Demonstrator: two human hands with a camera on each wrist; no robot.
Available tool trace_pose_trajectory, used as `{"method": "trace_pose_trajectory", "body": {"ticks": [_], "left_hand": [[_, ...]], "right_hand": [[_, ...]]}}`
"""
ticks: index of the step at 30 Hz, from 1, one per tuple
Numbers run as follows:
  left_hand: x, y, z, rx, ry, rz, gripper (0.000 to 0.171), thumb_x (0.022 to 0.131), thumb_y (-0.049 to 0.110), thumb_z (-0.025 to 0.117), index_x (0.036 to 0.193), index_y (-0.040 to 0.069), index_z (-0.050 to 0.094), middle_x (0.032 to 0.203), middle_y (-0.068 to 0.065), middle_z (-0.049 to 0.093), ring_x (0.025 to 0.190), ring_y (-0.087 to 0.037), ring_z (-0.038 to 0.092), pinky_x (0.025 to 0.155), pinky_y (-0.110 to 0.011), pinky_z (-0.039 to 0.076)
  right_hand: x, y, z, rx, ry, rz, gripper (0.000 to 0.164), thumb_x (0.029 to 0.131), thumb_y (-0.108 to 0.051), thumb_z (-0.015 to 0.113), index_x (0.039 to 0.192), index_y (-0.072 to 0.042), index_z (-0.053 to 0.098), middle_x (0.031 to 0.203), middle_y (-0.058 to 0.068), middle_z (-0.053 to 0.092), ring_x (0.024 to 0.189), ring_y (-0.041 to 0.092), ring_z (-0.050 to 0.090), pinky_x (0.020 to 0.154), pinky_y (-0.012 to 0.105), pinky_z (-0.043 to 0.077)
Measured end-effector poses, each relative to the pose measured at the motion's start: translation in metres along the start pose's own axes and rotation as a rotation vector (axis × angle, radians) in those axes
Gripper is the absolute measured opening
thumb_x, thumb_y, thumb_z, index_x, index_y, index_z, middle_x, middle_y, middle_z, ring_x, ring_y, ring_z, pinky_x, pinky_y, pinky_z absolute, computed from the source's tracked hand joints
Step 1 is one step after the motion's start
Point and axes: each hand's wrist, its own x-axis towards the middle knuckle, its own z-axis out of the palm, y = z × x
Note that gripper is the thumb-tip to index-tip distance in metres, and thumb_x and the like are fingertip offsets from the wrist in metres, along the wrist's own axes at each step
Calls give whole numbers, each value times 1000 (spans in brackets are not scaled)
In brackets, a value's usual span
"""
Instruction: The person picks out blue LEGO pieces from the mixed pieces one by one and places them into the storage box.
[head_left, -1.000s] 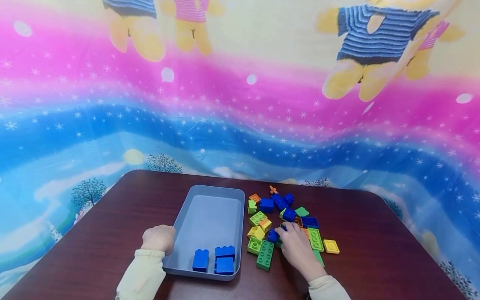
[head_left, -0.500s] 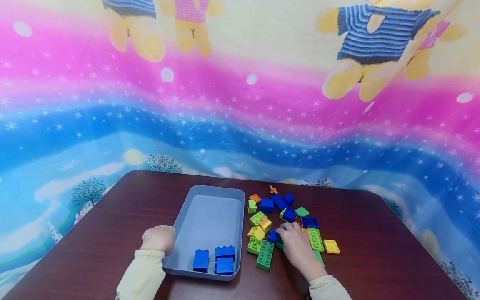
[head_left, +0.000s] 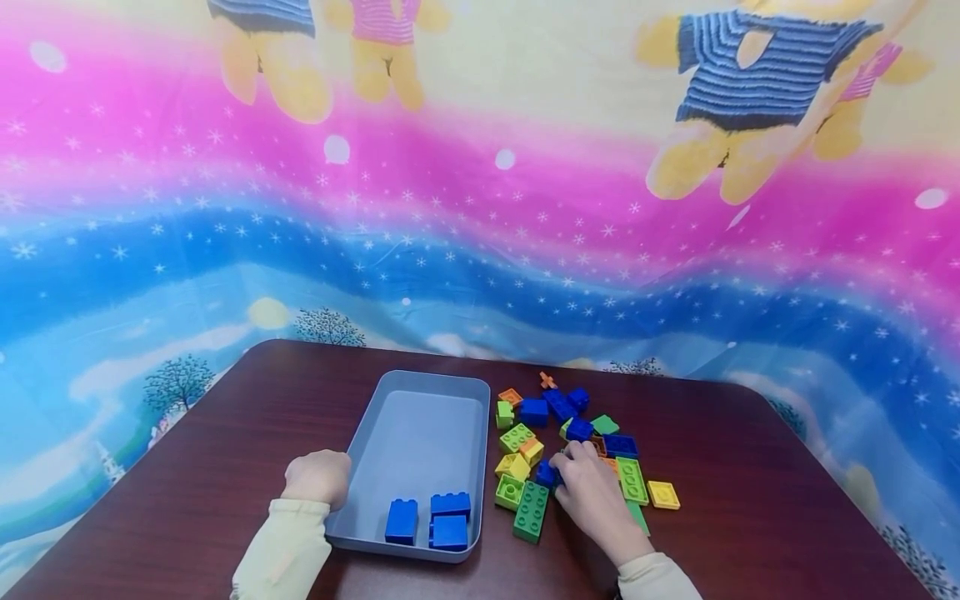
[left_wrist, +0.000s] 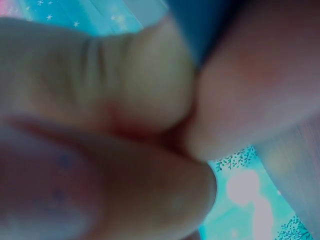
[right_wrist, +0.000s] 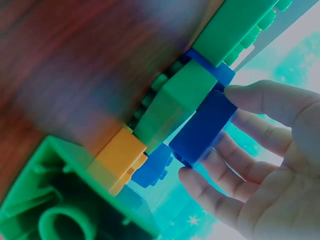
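Note:
My left hand (head_left: 318, 477) grips the left rim of a grey-blue tray (head_left: 420, 433); in the left wrist view, blurred fingers (left_wrist: 150, 85) close around a bit of its wall. Three blue bricks (head_left: 402, 522) sit at the tray's near end. To the right, my right hand (head_left: 592, 496) reaches down into a loose pile of bricks. The right wrist view shows its fingers and thumb around a dark blue brick (right_wrist: 205, 125), which lies against a green brick (right_wrist: 177, 102). From the head view, the hand hides most of what it holds.
Around the right hand lie a long green brick (head_left: 531, 511), a yellow plate (head_left: 663, 494), a lime plate (head_left: 632, 481) and several blue bricks (head_left: 534, 411) farther back. Everything rests on a dark red-brown table (head_left: 262, 400), with a printed curtain (head_left: 480, 208) behind it.
The right hand's fingers shift only slightly among the bricks, staying in the same part of the pile. Left hand and tray keep their places.

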Motion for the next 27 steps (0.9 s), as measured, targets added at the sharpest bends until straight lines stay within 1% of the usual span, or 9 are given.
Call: {"method": "trace_pose_trajectory", "body": {"ticks": [6,13,18,20,27], "left_hand": [[-1,1,-1,0,2,4,19,72,-4,60,60,8,52,54,-3,44,52,-17,43,48,-38,40],[-1,2,-2,0,11,8,19,72,-3,60,60,8,52,54,-3,45,52,-17,44,48,-38,41],[-1,3,-3,-2,16,7,18,71,-3,60,60,8,52,55,-3,45,52,-17,45,48,-39,41],[-1,4,-4,0,14,5,18,72,-3,60,60,8,52,55,-3,45,52,-17,45,48,-39,41],[-4,5,-2,15,9,2,19,74,-4,59,60,7,53,54,-3,44,51,-17,44,47,-39,41]], "right_hand": [[2,-4,-1,18,60,-5,21,65,3,67,84,-4,66,79,4,50,72,17,41,55,26,42],[3,-9,1,31,61,-30,20,66,1,68,85,-2,65,80,4,49,72,17,41,54,26,41],[4,-10,3,36,98,-51,18,65,1,69,82,-3,65,79,3,48,70,15,39,54,25,40],[5,-9,3,37,107,-47,18,66,0,70,83,-4,65,79,2,49,71,15,39,54,25,40],[5,-8,4,47,84,-22,18,67,-4,72,85,-5,65,81,2,49,73,15,40,57,27,41]]}}
